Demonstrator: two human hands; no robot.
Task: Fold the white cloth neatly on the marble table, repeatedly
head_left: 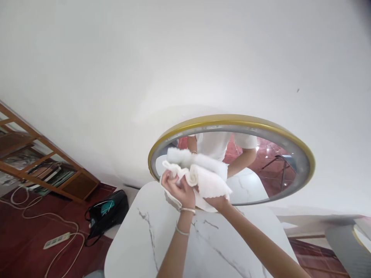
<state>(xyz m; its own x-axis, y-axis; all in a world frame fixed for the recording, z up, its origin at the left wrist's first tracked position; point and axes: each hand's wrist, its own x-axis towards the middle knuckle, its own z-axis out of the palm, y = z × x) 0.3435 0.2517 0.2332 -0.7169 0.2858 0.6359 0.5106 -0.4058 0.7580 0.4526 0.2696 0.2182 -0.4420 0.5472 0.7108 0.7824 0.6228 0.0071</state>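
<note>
A bunched white cloth is held up in front of a round mirror with a gold rim. My left hand has its fingers curled into the cloth's folds. Beneath the rolled right part of the cloth is my right hand, its fingers mostly hidden by the fabric. The mirror leans against the wall, its lower edge by the white marbled table. In the glass show the cloth, a white shirt and forearms. Whether the cloth touches the glass I cannot tell.
A wooden shelf with papers and books stands at the left. On the red floor lie a black bag, a power strip and a loose cable. A grey chair back is at the lower right.
</note>
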